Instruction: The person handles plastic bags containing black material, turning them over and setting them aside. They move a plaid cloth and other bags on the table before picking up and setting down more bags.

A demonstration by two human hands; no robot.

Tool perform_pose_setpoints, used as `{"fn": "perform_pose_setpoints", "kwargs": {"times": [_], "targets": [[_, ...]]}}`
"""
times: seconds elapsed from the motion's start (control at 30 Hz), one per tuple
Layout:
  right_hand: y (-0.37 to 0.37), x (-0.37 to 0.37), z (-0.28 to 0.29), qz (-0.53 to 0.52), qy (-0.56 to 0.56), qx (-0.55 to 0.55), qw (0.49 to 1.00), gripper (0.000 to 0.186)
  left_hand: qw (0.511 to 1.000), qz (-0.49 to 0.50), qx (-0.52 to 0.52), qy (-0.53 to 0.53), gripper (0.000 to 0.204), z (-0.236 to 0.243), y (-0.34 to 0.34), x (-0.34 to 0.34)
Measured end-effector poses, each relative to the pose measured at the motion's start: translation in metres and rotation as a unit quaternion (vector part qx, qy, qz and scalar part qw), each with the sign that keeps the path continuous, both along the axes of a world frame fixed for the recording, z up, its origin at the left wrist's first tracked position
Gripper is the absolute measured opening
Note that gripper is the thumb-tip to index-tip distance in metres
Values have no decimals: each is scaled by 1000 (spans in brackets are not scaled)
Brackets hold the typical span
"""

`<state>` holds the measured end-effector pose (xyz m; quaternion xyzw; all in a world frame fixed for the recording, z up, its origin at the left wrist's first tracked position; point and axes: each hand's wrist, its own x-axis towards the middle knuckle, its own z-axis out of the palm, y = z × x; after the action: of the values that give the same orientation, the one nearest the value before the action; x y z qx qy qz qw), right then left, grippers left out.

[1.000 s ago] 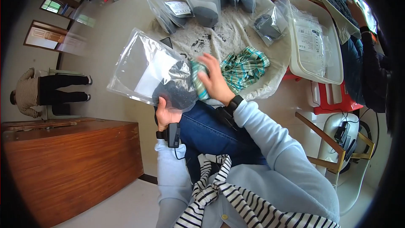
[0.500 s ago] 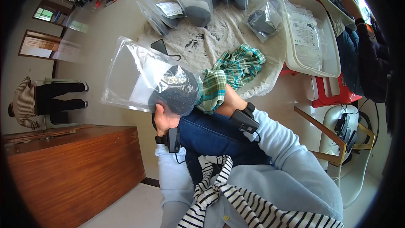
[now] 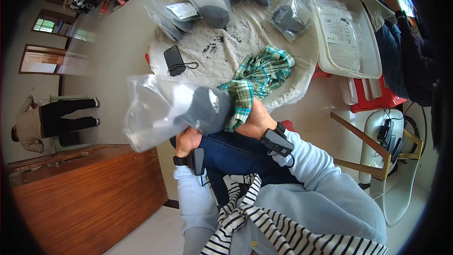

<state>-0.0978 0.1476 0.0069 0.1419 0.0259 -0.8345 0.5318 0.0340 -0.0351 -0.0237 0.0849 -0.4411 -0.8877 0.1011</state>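
Note:
A clear plastic bag point(image 3: 158, 108) with dark grey-black contents point(image 3: 210, 108) lies tilted over my lap, its mouth end pointing left. My left hand point(image 3: 188, 140) grips the bag's lower side, the fingers partly behind it. My right hand point(image 3: 257, 119) is closed on a green plaid cloth point(image 3: 243, 95), which presses against the filled end of the bag; its fingertips are hidden under the fabric. The rest of the cloth trails onto the pale sheet point(image 3: 193, 42) covering the round table. A black phone-like device point(image 3: 174, 60) with a cord loop rests on the sheet beyond the bag.
Several filled clear bags point(image 3: 212, 12) stand along the table's far side. To the right, a white plastic bin point(image 3: 373, 61) holds labelled flat bags. A wooden cabinet point(image 3: 94, 179) is at left, a chair point(image 3: 365, 144) at right. Another person's sleeve point(image 3: 415, 61) shows at far right.
The bag has turned, its mouth end dropping toward me and its film crumpling. The plaid cloth still presses on the filled end. More of the black device shows.

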Motion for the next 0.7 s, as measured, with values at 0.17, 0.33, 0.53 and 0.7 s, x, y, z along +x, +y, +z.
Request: {"fn": "perform_pose_setpoints", "kwargs": {"times": [0.17, 0.33, 0.53, 0.7], "targets": [[-1, -6, 7, 11, 1, 60, 998, 35, 999, -11, 2, 30, 58, 8, 8, -11], [-6, -5, 31, 23, 9, 83, 996, 34, 994, 79, 73, 0, 64, 10, 14, -13], [-4, -2, 48, -41, -6, 157, 987, 35, 995, 75, -71, -14, 65, 2, 15, -4], [-2, -1, 21, -22, -6, 135, 991, 36, 991, 50, -120, -42, 59, 10, 17, -8]]}}
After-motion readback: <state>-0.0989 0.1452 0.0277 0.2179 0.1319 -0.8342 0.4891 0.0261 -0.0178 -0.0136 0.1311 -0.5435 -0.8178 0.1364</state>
